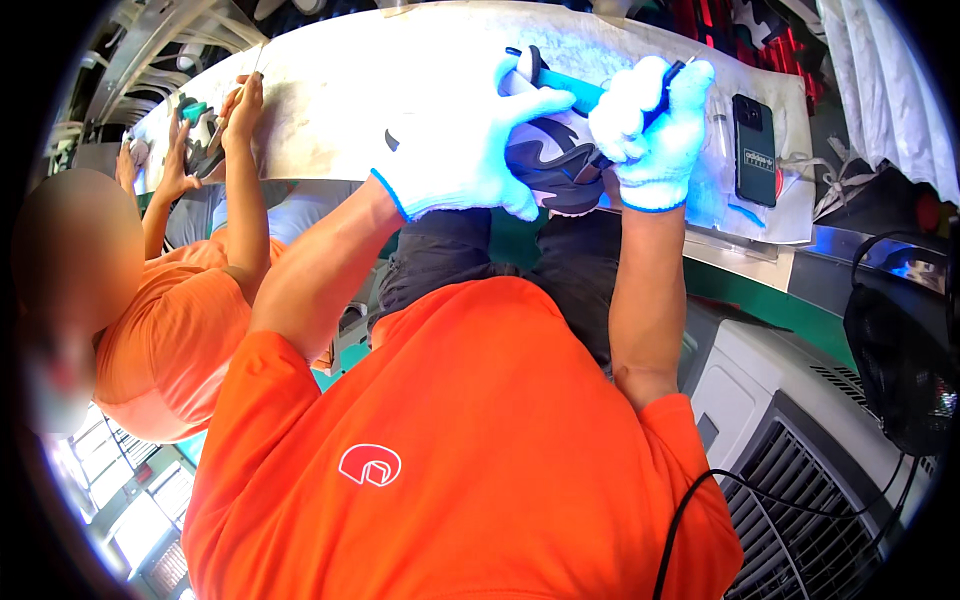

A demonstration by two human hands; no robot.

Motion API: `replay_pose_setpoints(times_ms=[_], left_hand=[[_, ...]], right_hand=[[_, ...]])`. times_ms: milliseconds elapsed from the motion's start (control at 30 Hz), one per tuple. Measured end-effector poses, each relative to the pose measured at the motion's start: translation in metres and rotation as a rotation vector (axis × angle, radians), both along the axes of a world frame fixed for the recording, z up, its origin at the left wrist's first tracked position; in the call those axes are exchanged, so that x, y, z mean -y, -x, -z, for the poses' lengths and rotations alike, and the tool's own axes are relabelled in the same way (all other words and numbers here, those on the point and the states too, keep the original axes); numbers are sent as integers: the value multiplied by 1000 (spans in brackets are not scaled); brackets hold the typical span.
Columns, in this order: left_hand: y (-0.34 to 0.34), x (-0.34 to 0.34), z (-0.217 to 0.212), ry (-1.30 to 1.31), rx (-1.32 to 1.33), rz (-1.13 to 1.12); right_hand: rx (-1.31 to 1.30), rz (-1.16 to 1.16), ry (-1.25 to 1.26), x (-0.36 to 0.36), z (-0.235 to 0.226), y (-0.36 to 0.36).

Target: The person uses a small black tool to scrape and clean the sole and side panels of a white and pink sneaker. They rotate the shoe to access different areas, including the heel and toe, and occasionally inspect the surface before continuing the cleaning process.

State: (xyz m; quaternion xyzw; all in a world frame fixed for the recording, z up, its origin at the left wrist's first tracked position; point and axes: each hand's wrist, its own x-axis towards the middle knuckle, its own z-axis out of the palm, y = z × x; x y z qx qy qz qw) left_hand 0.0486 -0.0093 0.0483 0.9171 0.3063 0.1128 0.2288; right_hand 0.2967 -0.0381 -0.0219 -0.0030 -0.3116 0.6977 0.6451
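A black, grey and white sneaker (560,160) lies on its side at the near edge of the worktable, in bright blue light. My left hand (455,140), in a white knit glove, grips its left side, thumb over the top and fingers below. A teal part (572,90) shows along the shoe's upper side; I cannot tell whether it is the lining. My right hand (650,135), gloved too, is closed round a slim dark pen-like tool (668,85) with a thin tip pointing up and right. That hand sits against the shoe's right end and hides part of it.
A dark phone (754,150) lies right of my hands on the pale worktable (330,90), near a small blue strip (746,216). At left, a co-worker's hands (240,110) hold another shoe (205,145). A grey vented machine (790,480) stands at lower right, beside a hanging black bag (900,360).
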Motion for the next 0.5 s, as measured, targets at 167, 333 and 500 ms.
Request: replay_pose_setpoints(times_ms=[167, 333, 500], left_hand=[[1, 5, -6, -65, -87, -53], [2, 7, 3, -41, -32, -62], [4, 15, 9, -104, -19, -22]], right_hand=[[81, 161, 39, 20, -14, -17], [909, 824, 500, 87, -30, -9], [1042, 811, 647, 128, -17, 44]])
